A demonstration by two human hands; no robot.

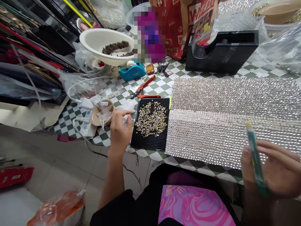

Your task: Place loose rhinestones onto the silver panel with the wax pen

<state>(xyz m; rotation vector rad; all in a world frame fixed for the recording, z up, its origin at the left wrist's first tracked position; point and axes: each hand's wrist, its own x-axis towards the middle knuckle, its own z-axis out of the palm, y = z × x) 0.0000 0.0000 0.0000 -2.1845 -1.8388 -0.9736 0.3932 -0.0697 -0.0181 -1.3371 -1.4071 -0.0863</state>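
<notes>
My left hand (120, 130) hovers by the left edge of a black ribbed tray (147, 143), its index finger and thumb apart and the other fingers curled. Nothing shows between them. On that tray lies a loose pile of gold and clear rhinestones (151, 120). Between the fingers and thumb of my right hand (272, 166) is a green pen-shaped tool (255, 153), its yellow tip pointing up and away from me. Behind the tool, a wide sheet covered in rows of clear rhinestones (211, 131) lies flat on the table, against the tray's right side.
Red-handled pliers (148, 82) lie behind the tray, near a blue tape dispenser (132, 71), keys (162, 69) and a white bowl (94, 47). A black tape dispenser (221, 56) stands beyond the sheet. A power strip (88, 127) with cables and a tan cup (96, 117) sit at left.
</notes>
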